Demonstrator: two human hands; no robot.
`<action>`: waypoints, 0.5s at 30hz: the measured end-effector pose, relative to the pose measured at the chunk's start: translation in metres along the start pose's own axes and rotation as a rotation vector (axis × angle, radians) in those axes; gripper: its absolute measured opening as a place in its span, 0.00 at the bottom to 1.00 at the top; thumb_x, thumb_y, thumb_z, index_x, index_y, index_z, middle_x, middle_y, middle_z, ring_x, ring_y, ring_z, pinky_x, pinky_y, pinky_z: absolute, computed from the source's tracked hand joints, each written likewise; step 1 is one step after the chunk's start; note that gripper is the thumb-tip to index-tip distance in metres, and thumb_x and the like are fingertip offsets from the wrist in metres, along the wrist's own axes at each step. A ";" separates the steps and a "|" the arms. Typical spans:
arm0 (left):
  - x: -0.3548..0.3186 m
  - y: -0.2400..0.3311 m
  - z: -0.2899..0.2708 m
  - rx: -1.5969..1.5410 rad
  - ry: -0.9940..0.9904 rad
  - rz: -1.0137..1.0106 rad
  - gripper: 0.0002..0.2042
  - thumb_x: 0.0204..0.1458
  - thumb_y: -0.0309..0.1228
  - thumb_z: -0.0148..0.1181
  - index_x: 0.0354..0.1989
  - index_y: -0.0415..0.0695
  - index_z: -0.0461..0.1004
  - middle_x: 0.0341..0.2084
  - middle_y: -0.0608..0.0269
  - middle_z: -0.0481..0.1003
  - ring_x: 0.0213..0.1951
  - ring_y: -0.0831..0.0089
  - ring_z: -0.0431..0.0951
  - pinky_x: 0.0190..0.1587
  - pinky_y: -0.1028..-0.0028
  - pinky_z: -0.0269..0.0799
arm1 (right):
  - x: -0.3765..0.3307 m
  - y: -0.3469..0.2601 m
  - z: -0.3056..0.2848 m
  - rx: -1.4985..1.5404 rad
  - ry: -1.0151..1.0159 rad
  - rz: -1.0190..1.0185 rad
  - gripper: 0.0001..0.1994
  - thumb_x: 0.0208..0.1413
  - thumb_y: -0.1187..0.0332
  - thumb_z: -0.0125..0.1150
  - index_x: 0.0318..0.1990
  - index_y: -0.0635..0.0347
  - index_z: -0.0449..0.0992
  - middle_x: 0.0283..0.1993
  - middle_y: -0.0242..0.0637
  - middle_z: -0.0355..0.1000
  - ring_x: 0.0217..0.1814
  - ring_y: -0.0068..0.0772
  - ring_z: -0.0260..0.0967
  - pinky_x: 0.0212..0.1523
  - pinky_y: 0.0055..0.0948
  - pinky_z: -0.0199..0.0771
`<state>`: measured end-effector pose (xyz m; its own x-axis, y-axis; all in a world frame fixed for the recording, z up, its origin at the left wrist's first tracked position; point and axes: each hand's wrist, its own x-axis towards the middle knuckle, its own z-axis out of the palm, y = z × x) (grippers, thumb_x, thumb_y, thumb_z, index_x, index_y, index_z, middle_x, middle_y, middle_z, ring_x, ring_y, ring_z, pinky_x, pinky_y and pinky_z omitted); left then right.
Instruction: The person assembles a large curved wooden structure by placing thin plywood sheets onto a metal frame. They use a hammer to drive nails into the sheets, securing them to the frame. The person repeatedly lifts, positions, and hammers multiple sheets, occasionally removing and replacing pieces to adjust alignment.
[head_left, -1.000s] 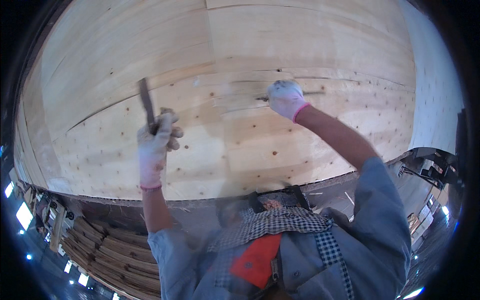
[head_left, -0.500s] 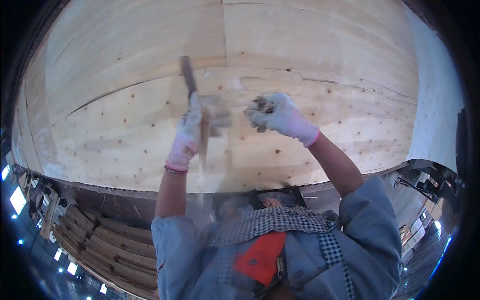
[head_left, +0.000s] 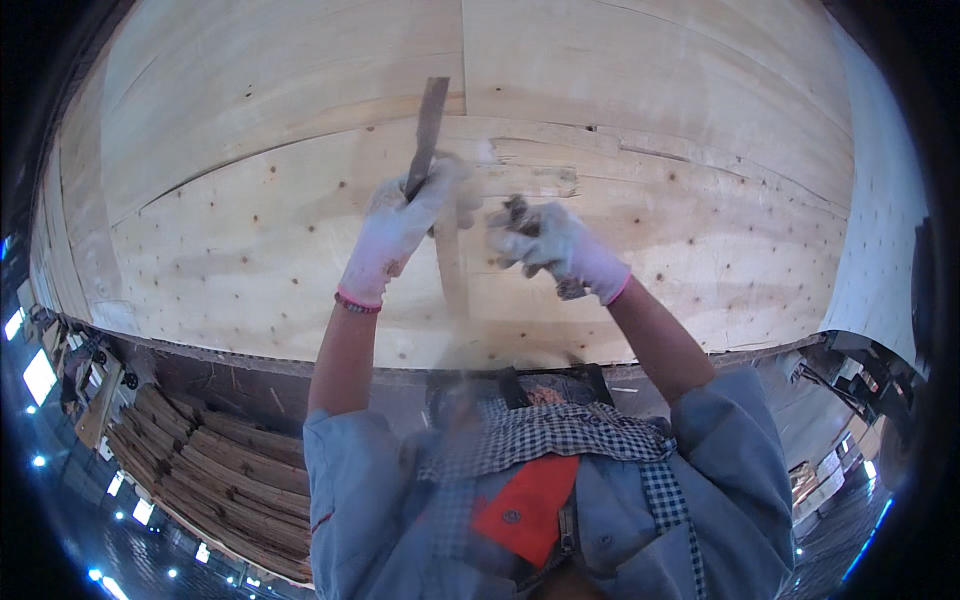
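Observation:
My left hand, in a white glove with a pink cuff, is closed around a dark flat metal blade that points away from me, its far end leaning right. Below its fingers hangs a pale strip, blurred, perhaps of wood veneer. To the right, my right hand, gloved alike, is closed on dark brown, crumpled-looking bits; their kind I cannot make out. Both hands are above a broad sheet of pale wood veneer. Just beyond them, the sheet has a rough-edged, torn-looking patch.
Seams and small knots run across the veneer, whose near edge curves in front of my body. A stack of rough brown boards lies low on the left. Dark machine parts stand at the right, beside a whitish hanging sheet.
My left hand has moved right, closer to my right hand, and the blade has swung from leaning left to leaning right. My right hand has turned slightly, still closed on the brown bits.

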<state>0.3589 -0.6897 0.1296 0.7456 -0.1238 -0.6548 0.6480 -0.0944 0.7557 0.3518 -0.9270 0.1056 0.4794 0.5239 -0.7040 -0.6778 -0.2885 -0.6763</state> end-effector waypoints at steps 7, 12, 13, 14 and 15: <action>0.040 -0.014 0.007 -0.001 0.164 0.245 0.20 0.69 0.43 0.49 0.55 0.39 0.75 0.35 0.53 0.83 0.34 0.70 0.84 0.39 0.71 0.79 | -0.004 -0.010 0.042 0.010 -0.099 0.020 0.17 0.55 0.62 0.72 0.48 0.62 0.82 0.38 0.32 0.82 0.37 0.19 0.74 0.37 0.21 0.74; 0.025 0.050 -0.016 -0.339 0.355 0.281 0.17 0.67 0.39 0.54 0.54 0.38 0.76 0.38 0.56 0.82 0.36 0.70 0.84 0.38 0.72 0.79 | -0.008 0.015 0.051 -0.045 -0.052 -0.071 0.17 0.57 0.57 0.70 0.40 0.66 0.83 0.29 0.34 0.79 0.31 0.21 0.75 0.35 0.26 0.76; 0.022 0.060 -0.018 -0.399 0.442 0.267 0.16 0.66 0.37 0.57 0.52 0.37 0.77 0.37 0.58 0.82 0.35 0.71 0.84 0.36 0.73 0.80 | -0.011 0.012 0.048 -0.005 -0.034 -0.064 0.17 0.57 0.58 0.70 0.40 0.66 0.83 0.29 0.35 0.79 0.30 0.21 0.75 0.35 0.25 0.77; 0.018 0.064 -0.018 -0.400 0.455 0.252 0.17 0.66 0.38 0.55 0.54 0.38 0.76 0.39 0.56 0.82 0.37 0.70 0.83 0.39 0.72 0.79 | -0.014 0.007 0.042 0.035 -0.018 -0.057 0.17 0.57 0.58 0.70 0.40 0.66 0.83 0.29 0.35 0.79 0.30 0.21 0.76 0.34 0.25 0.78; 0.014 0.067 -0.017 -0.402 0.469 0.237 0.17 0.67 0.38 0.53 0.56 0.40 0.75 0.41 0.55 0.82 0.38 0.69 0.83 0.41 0.71 0.79 | -0.016 0.005 0.037 0.074 -0.002 -0.050 0.16 0.57 0.58 0.70 0.40 0.66 0.83 0.28 0.36 0.79 0.30 0.22 0.77 0.34 0.25 0.79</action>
<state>0.4148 -0.6806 0.1709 0.8052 0.3559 -0.4744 0.3975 0.2699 0.8770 0.3205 -0.9073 0.1217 0.5130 0.5378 -0.6691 -0.6924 -0.2015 -0.6928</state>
